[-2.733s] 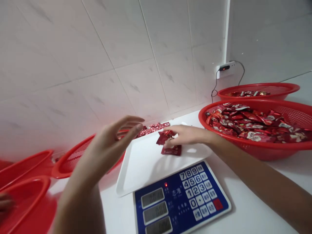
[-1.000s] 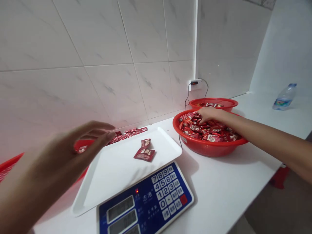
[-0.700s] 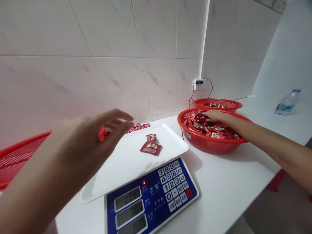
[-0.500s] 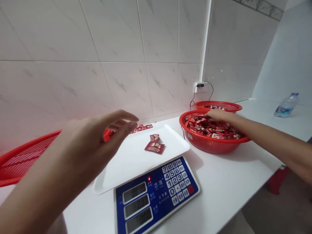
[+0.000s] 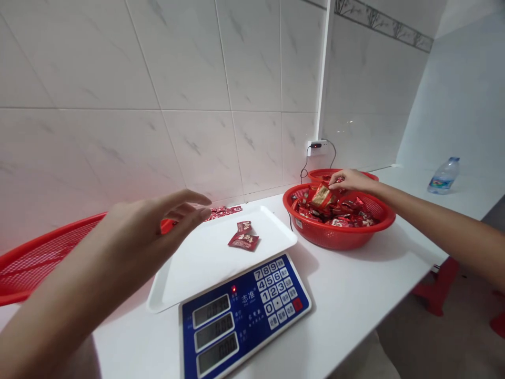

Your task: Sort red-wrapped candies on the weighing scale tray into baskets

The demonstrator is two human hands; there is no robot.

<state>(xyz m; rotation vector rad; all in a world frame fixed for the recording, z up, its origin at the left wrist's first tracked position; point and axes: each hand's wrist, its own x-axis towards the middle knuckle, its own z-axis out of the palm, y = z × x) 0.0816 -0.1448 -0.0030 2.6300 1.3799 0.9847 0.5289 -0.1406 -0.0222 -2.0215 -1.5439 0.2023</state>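
Observation:
My left hand (image 5: 158, 226) hovers over the left side of the white scale tray, its fingers apart and nothing in them. Two small dark-red packets (image 5: 243, 241) lie on the tray (image 5: 197, 268), to the right of that hand. My right hand (image 5: 349, 180) pinches a red-and-gold wrapped packet (image 5: 322, 196) just above the heap in the front red basket (image 5: 339, 239). Many red wrapped packets (image 5: 351, 213) fill that basket. Below the tray sits the blue keypad and display panel of the digital scale (image 5: 252, 310).
A second red basket (image 5: 369, 175) stands behind the front one. At the left is another red mesh basket (image 5: 51, 252). Red packets (image 5: 223, 211) lie behind the tray by the wall. A water bottle (image 5: 444, 176) stands far right; a red stool (image 5: 434, 295) is below the table edge.
My right hand has risen out of the packet heap and now has a red-and-gold packet in its fingers. My left hand stays over the tray. The view has shifted slightly.

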